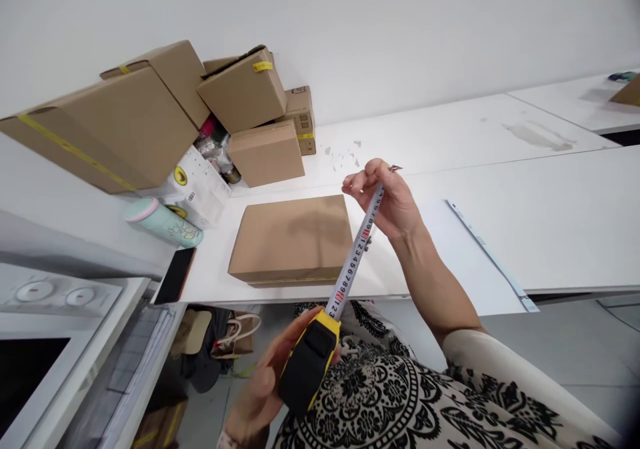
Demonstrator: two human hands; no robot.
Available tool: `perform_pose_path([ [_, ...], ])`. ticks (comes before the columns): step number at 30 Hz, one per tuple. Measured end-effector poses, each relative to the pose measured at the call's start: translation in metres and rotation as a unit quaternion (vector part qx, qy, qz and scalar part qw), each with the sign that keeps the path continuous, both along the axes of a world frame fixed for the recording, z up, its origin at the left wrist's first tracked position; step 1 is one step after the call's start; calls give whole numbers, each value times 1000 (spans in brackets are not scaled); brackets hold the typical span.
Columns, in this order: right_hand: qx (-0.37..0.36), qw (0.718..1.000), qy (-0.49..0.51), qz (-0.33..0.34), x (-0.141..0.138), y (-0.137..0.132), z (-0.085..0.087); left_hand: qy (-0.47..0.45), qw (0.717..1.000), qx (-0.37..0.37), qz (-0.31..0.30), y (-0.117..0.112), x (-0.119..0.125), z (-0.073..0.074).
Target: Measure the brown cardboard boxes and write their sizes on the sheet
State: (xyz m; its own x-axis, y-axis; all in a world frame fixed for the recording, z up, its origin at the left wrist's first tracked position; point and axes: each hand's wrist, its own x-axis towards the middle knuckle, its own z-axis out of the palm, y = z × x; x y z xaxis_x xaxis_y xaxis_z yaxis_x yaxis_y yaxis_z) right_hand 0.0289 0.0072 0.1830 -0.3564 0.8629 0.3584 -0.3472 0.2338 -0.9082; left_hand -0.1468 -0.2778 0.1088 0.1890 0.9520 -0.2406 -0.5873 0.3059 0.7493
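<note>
A black and yellow tape measure (309,362) sits in my left hand (267,385), its case close to my body, below the table's front edge. The white blade (353,259) runs out of the case up to my right hand (387,199), whose fingers are closed around its far part; the metal end tip pokes out beyond them. Just left of the blade, a closed cardboard box (293,235) lies flat on the white table, with a shadow across its top. Whether the blade touches the box I cannot tell.
Several cardboard boxes (245,92) are stacked at the back left. Near them are a mint tumbler (165,222), a white avocado-print box (197,192) and a phone (175,275). White paper with a blue-edged strip (490,255) lies right. A microwave (50,329) stands lower left.
</note>
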Motion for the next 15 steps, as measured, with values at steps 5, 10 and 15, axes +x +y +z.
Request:
perform_pose_path([
  [5, -32, 994, -11, 106, -22, -5, -3, -63, 996, 56, -40, 6, 13, 0],
  [10, -67, 981, 9, 179, -41, -7, -7, -117, 988, 62, -78, 22, 26, 2],
  [15, -28, 988, -76, 130, -35, -3, -12, -100, 993, 57, -17, 19, 24, 15],
])
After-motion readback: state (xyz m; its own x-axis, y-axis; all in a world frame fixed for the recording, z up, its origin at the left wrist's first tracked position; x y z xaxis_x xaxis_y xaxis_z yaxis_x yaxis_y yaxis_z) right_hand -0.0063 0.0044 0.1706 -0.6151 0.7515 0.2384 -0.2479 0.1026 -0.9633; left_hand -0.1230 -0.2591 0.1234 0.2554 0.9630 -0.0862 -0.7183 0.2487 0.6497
